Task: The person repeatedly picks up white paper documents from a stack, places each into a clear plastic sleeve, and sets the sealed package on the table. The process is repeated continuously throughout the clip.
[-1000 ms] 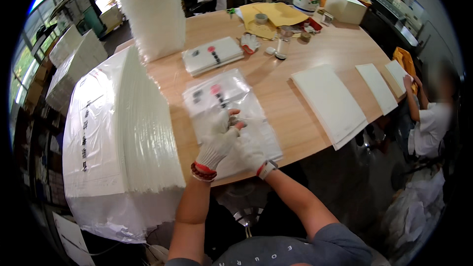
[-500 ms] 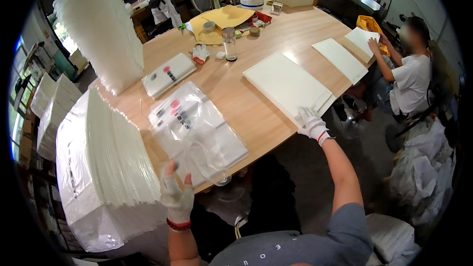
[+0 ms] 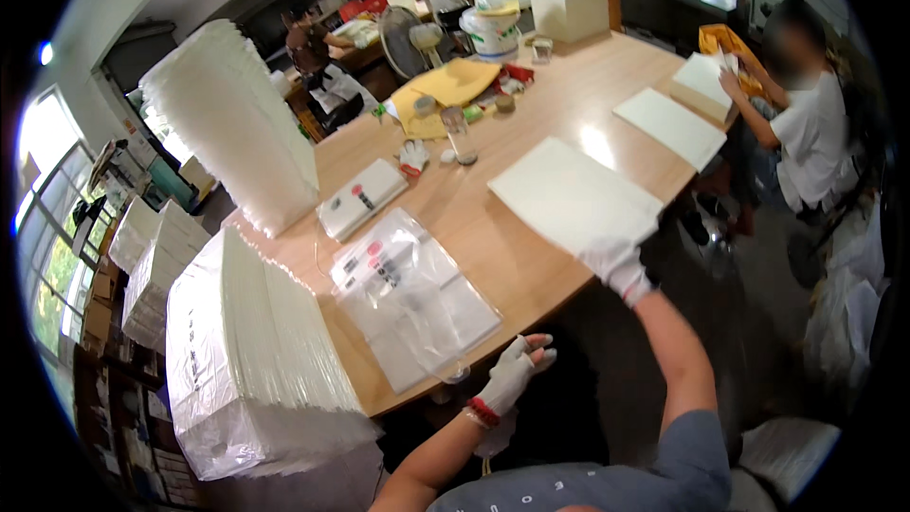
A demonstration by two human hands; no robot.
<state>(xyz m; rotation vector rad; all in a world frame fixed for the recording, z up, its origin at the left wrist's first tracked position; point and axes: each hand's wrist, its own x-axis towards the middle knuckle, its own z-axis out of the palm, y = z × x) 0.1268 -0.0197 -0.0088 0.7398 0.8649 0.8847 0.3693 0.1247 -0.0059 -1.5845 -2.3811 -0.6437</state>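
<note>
My right hand (image 3: 616, 267), in a white glove, is at the near corner of a stack of white sheets (image 3: 569, 194) on the table's right side. Its fingers are smeared by motion, so whether they grip a sheet cannot be made out. My left hand (image 3: 517, 370) hovers just off the table's front edge in a white glove with bare fingertips. Its visible fingers point right, apart, with nothing in them. Beside it on the table lies a pile of clear plastic bags (image 3: 417, 299) with red and black print.
Tall stacks of white sheets (image 3: 227, 123) and a wrapped stack (image 3: 256, 351) stand at the left. Farther back are a folded pack (image 3: 363, 199), a spare glove (image 3: 413, 157), a glass jar (image 3: 459, 136) and yellow paper (image 3: 445, 85). A co-worker (image 3: 801, 123) sits at the right.
My left hand has moved right, from over the near end of the plastic bags to off the table's edge. My right hand has shifted on the sheets' near corner. The view has tilted.
</note>
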